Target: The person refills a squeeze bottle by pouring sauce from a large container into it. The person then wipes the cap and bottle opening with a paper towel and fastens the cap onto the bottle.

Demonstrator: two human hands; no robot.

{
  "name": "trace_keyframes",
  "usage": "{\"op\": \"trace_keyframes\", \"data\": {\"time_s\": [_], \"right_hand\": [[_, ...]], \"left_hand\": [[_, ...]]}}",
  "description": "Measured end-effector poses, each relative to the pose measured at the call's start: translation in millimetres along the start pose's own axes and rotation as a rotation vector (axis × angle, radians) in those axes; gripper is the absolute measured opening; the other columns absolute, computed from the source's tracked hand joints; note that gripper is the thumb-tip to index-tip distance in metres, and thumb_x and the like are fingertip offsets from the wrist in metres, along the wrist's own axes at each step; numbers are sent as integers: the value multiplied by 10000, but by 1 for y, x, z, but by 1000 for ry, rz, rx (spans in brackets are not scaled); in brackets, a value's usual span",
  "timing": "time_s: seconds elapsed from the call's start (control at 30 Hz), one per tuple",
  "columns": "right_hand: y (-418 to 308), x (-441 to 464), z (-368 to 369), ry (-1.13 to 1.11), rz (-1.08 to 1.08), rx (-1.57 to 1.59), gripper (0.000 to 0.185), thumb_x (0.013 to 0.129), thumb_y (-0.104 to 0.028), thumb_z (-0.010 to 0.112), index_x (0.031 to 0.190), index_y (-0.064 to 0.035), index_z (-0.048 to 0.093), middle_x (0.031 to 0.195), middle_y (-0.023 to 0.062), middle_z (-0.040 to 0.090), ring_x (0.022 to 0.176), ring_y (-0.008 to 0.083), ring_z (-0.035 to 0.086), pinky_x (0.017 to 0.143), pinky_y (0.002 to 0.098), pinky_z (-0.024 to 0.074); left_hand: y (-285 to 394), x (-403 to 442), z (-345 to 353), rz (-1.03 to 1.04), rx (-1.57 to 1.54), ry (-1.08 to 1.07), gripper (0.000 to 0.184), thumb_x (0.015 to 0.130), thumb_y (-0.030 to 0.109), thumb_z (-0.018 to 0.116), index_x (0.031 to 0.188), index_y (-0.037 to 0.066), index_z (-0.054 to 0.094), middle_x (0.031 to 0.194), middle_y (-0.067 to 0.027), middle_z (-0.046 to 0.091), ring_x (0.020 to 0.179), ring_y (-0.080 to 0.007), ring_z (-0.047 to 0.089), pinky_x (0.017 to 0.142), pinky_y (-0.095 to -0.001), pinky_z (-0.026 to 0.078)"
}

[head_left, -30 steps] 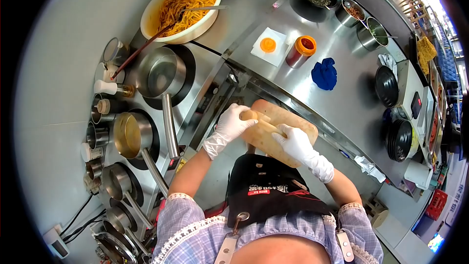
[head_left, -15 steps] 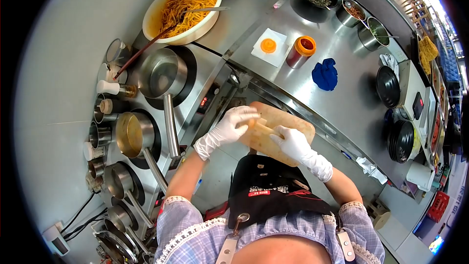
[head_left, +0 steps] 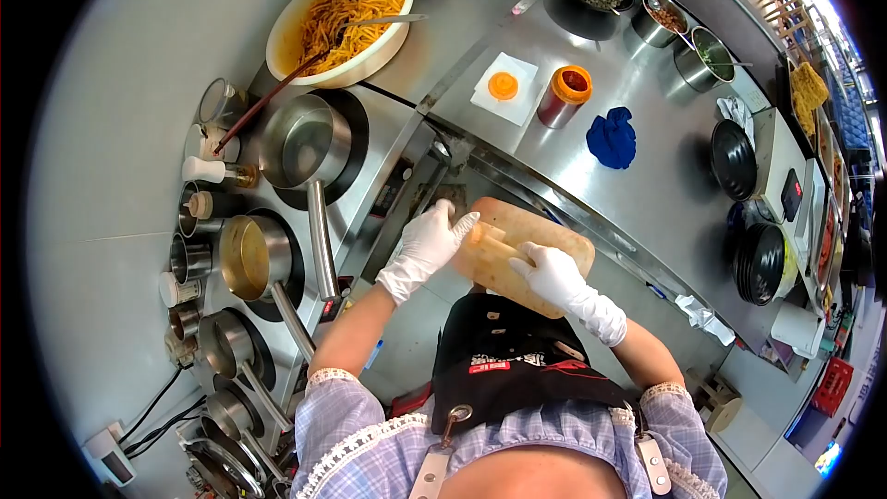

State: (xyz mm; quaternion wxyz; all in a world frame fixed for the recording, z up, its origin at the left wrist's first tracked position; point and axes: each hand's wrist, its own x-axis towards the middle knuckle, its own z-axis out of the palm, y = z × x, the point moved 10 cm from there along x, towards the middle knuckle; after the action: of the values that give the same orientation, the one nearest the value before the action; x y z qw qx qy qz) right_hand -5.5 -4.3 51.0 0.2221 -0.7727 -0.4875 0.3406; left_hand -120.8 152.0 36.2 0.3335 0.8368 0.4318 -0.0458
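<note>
In the head view, my right hand (head_left: pixel 556 277), in a white glove, is closed around a pale, wooden-looking stick-like tool (head_left: pixel 496 242) over a stained tan board-like piece (head_left: pixel 545 233). How the board is supported is hidden. My left hand (head_left: pixel 431 238), also gloved, is near the tool's far end at the board's left edge. Its thumb stands apart from the fingers, and nothing shows in its grasp. The tool's exact kind is unclear.
Saucepans (head_left: pixel 305 140) with long handles stand on burners at left. Behind them is a white bowl (head_left: pixel 280 42) of orange strips. On the steel counter (head_left: pixel 517 162) are an open orange-rimmed jar (head_left: pixel 560 103), its lid (head_left: pixel 503 86) on paper, and a blue cloth (head_left: pixel 612 139).
My left hand has drawn back left from over the tool, its thumb now apart from the fingers. My right hand keeps its grip in nearly the same place.
</note>
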Motion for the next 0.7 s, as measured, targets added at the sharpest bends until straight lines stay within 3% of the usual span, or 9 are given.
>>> {"op": "trace_keyframes", "data": {"time_s": [0.1,0.17,0.23,0.27,0.3,0.37,0.4,0.53,0.7], "right_hand": [[3,-1,1,-1,-9,4,287,875,-323,601,949,-50,646,740,169,661,720,343,654,672,411,515],[5,-3,4,-11,-9,12,287,876,-327,600,944,-51,645,740,168,660,720,344,653,671,412,514],[10,-5,7,-18,27,28,282,878,-328,596,930,-55,642,741,166,659,720,345,651,671,417,510],[12,-4,9,-23,25,29,282,878,-328,596,930,-55,642,741,166,659,720,345,651,671,417,510],[14,-5,11,-31,26,20,279,880,-327,594,935,-57,641,743,166,659,723,347,651,673,419,510],[15,-5,14,-42,24,11,277,881,-326,592,940,-59,639,745,166,659,725,348,650,675,420,509],[17,-4,15,-49,47,11,273,880,-321,594,946,-60,638,746,168,659,726,350,649,679,421,509],[15,-5,21,-25,5,15,280,868,-322,609,963,-60,635,754,179,660,728,355,649,683,421,509],[17,-8,17,-8,51,13,322,833,-332,655,991,-52,640,774,187,663,730,351,653,681,413,514]], "left_hand": [[4,-4,32,36,207,-162,497,886,476,551,996,-9,570,740,-181,654,728,-364,649,665,-448,515],[1,-5,39,58,232,-236,535,872,497,557,1047,-8,563,848,-196,660,791,-356,650,698,-451,510],[27,-14,34,495,98,-133,566,858,495,571,1113,-9,540,982,-212,643,876,-346,642,742,-444,504],[26,-14,34,527,47,-145,650,856,582,535,1184,20,519,896,-162,616,846,-353,618,729,-423,497],[23,-16,36,522,47,-145,650,856,582,535,1184,20,519,896,-162,616,846,-353,618,729,-423,497],[0,-10,20,140,4,-53,678,879,611,487,1202,16,501,846,-152,628,819,-358,625,723,-430,496],[-15,-6,32,48,65,-99,672,888,634,441,1128,9,507,777,-165,636,773,-369,636,691,-449,497],[-8,-17,54,-33,180,3,491,916,535,481,972,48,473,703,-175,638,636,-371,638,548,-466,493],[5,-18,52,41,184,168,416,929,443,488,954,29,466,685,-176,637,585,-353,636,490,-437,501]]}}
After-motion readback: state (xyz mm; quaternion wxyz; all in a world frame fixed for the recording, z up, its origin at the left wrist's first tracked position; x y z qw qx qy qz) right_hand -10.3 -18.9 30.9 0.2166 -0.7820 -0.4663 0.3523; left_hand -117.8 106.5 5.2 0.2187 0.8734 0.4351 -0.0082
